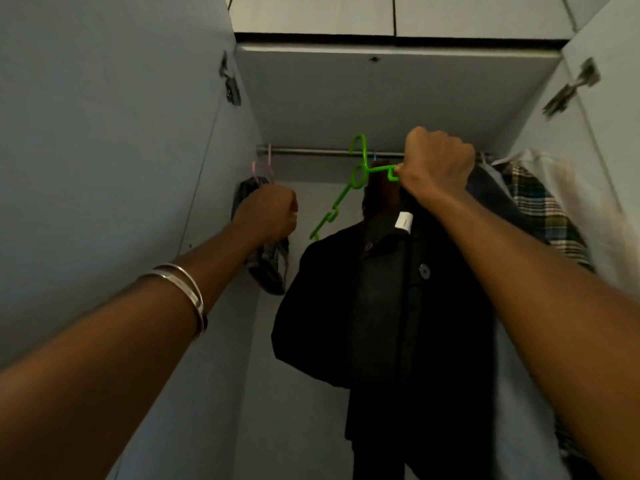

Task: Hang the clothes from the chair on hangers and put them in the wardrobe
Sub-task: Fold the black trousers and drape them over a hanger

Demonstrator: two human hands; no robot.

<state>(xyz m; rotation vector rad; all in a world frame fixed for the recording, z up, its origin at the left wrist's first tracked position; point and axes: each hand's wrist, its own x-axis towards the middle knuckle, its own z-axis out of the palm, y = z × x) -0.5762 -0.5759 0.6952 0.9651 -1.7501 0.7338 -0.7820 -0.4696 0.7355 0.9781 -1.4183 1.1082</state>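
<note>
I look up into an open wardrobe with a metal rail (311, 151) across its top. My right hand (437, 164) grips the right arm of a green plastic hanger (360, 174), whose hook sits at the rail. A black shirt (384, 306) with a white collar tag hangs from that hanger, slipping off its left arm, which sticks out bare. My left hand (268, 213) grips a grey patterned garment (270, 271) that hangs from a pink hanger (263, 169) at the rail's left end.
A plaid shirt (543, 209) and a white garment (571, 188) hang at the right end of the rail. The wardrobe's two doors (104, 133) stand open on both sides, with hinges (230, 81) showing. A shelf panel (381, 95) roofs the hanging space.
</note>
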